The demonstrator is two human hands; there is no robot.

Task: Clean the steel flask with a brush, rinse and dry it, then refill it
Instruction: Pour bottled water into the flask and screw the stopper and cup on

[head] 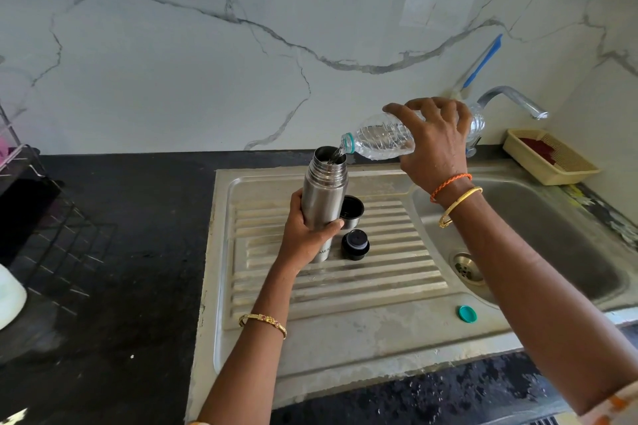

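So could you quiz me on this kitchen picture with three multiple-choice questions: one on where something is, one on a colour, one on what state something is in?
1. Where does the loose bottle cap lie?
A. in the sink bowl
B. on the flat steel near the drainboard's front right corner
C. on the black counter

2. What colour is that cap?
A. teal
B. red
C. white

3. What state is the steel flask in?
A. capped
B. lying on its side
C. upright, open, being filled

Answers:
1 B: the bottle cap rests on the drainboard, beside the bowl.
2 A: it is teal, like the ring on the plastic bottle.
3 C: the left hand holds the steel flask upright while the right hand tips the bottle into its mouth.
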